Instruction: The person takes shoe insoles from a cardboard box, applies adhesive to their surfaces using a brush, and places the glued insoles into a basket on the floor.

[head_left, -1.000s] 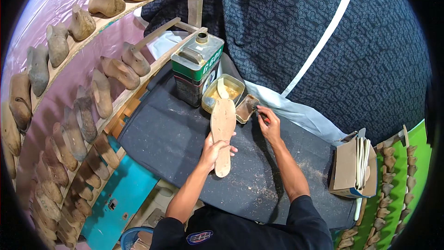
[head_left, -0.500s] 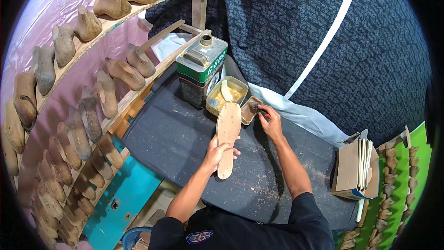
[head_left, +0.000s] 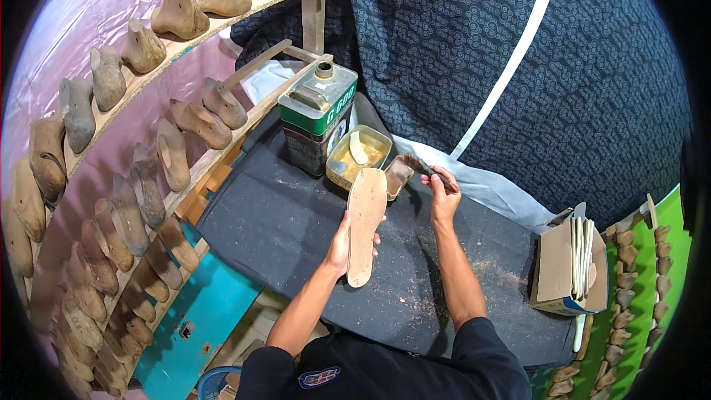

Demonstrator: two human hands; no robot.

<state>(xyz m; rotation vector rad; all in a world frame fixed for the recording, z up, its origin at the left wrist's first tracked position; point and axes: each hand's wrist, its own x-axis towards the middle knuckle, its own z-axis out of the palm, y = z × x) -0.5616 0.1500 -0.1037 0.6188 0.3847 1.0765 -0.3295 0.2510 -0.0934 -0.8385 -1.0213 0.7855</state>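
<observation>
In my left hand (head_left: 340, 245), closed around its edge, is a tan shoe insole (head_left: 366, 211), held upright above the dark tabletop with its flat face showing. My right hand (head_left: 444, 196) grips a dark brush (head_left: 424, 167), and the brush's tip reaches over a small open tub (head_left: 398, 178) with brown contents. Just left of that tub stands a larger square container (head_left: 343, 171) holding yellowish residue and a pale curved piece (head_left: 358, 148). The insole's top covers part of the containers' near side.
A green-and-black metal can (head_left: 317, 118) stands behind the containers. Wooden shoe lasts (head_left: 181, 15) line tiered shelves at left. A cardboard box (head_left: 557, 263) with white strips sits at the table's right end. Shavings lie scattered over the black table cover (head_left: 400, 326). Dark patterned cloth hangs behind.
My right hand has risen slightly and moved right, lifting the brush so that more of it shows above the small tub. The insole stays nearly in place in my left hand.
</observation>
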